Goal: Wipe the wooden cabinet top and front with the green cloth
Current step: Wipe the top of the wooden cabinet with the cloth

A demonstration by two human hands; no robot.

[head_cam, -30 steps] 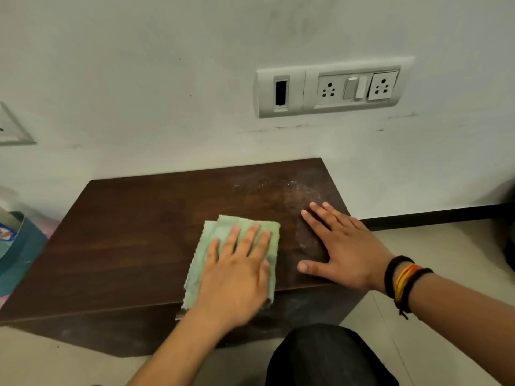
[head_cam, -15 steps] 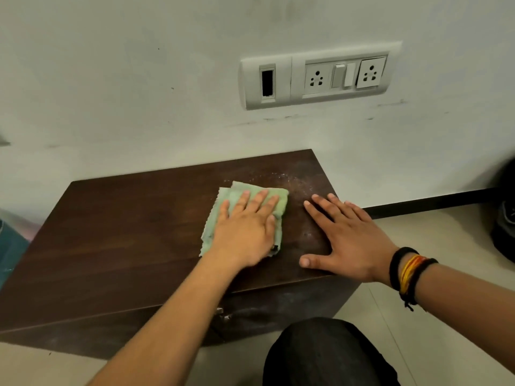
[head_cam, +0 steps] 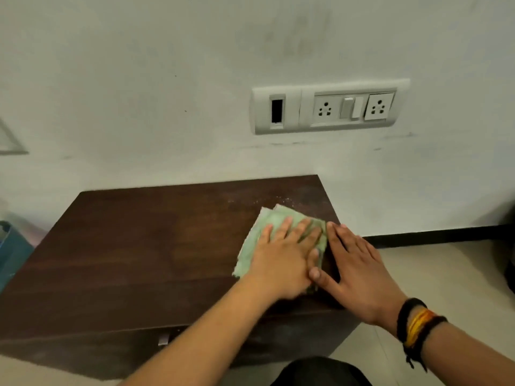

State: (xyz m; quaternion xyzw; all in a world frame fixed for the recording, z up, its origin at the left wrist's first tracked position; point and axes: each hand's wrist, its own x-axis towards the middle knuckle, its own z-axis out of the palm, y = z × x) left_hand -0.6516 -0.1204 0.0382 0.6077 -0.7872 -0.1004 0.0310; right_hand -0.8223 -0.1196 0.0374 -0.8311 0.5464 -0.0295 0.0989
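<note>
A low dark wooden cabinet [head_cam: 133,246] stands against the wall. On the right part of its top lies a folded green cloth [head_cam: 267,221]. My left hand [head_cam: 281,257] presses flat on the cloth with fingers spread, covering most of it. My right hand [head_cam: 359,271] rests flat on the cabinet top at the right edge, fingers apart, its thumb touching the cloth and my left hand. Pale dust specks show on the wood just behind the cloth. A small metal handle [head_cam: 164,339] shows on the cabinet front.
A white wall rises right behind the cabinet, with a socket and switch panel [head_cam: 326,107] above it. A blue container [head_cam: 14,254] sits at the far left. Light floor tiles [head_cam: 434,274] and a dark skirting strip lie to the right. My dark-clad knee [head_cam: 320,371] is below.
My left hand slid the cloth away from me and to the right, from the front middle up against my right hand. The right hand stayed planted. The camera view tilted up.
</note>
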